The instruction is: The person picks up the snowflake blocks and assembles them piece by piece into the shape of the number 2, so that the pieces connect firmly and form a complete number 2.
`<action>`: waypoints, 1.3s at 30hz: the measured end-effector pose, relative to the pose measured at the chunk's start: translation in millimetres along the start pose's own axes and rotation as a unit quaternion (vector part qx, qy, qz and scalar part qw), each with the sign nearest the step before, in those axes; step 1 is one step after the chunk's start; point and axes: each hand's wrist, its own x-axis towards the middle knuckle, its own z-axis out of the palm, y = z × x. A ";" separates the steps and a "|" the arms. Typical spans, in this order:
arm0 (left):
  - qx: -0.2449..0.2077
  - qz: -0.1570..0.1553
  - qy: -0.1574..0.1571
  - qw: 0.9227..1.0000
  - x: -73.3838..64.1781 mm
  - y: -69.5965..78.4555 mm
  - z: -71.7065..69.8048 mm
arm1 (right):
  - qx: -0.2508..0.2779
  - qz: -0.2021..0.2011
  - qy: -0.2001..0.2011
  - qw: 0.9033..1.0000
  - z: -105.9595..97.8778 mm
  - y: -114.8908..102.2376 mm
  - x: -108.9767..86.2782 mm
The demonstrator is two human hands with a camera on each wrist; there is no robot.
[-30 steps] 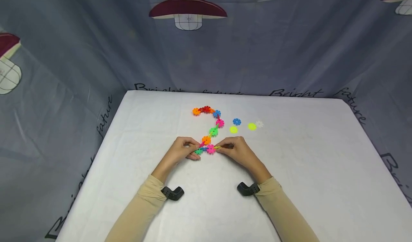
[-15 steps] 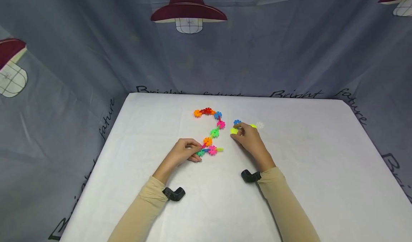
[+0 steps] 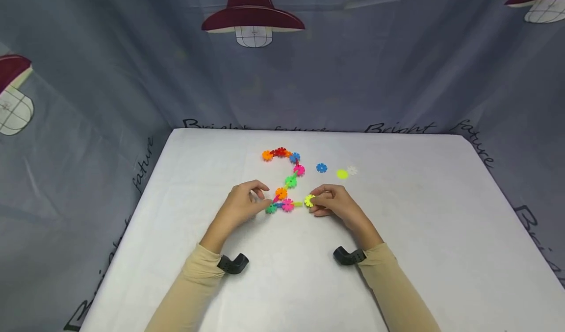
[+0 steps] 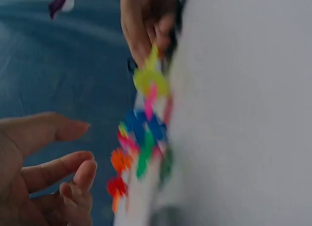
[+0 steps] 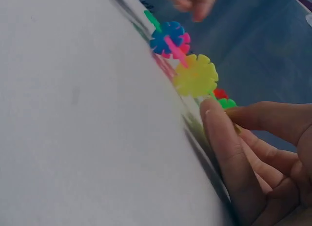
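A chain of interlocking snowflake discs (image 3: 291, 181) in several colours curves over the white table (image 3: 397, 224). At its near end are a green disc (image 3: 271, 208), a pink disc (image 3: 288, 205) and a yellow disc (image 3: 298, 204) standing on edge. My right hand (image 3: 337, 205) pinches a loose yellow snowflake disc (image 3: 308, 200) between thumb and fingers, just right of that end. My left hand (image 3: 244, 200) is beside the green disc, thumb and fingers parted. In the left wrist view nothing lies between the left fingertips (image 4: 78, 131). The right fingers partly cover the held disc.
Right of the chain lie a blue disc (image 3: 321, 167), a yellow disc (image 3: 342, 174) and a white disc (image 3: 352, 170). A grey curtain (image 3: 309, 77) printed with lamps hangs behind the table's far edge.
My right hand left the chain's end, reached to the loose discs and came back with a yellow one. My left hand has let go of the chain, its fingers now spread.
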 end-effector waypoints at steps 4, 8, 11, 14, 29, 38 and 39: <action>0.098 0.051 0.030 0.993 4.9 25.9 18.5 | 0.004 0.012 -0.006 1.000 4.0 -4.0 1.7; 0.191 0.086 0.031 0.977 11.8 37.5 40.0 | 0.011 0.025 0.002 1.000 9.0 -4.4 1.5; 0.224 0.102 0.036 0.968 14.9 38.5 50.4 | 0.021 0.027 0.003 0.999 13.1 -2.9 0.8; 0.231 0.115 0.043 0.965 16.3 36.5 56.6 | 0.030 0.025 -0.003 0.999 17.0 -3.8 -0.7; 0.212 0.143 0.074 0.964 21.1 35.2 60.9 | 0.085 0.028 0.010 0.996 28.5 -14.4 2.1; 0.196 0.133 0.062 0.970 20.4 33.8 62.1 | 0.013 0.013 -0.007 1.000 19.9 -12.9 3.9; 0.194 0.130 0.057 0.971 20.3 33.4 62.9 | -0.007 0.007 0.003 1.000 17.6 -12.5 4.1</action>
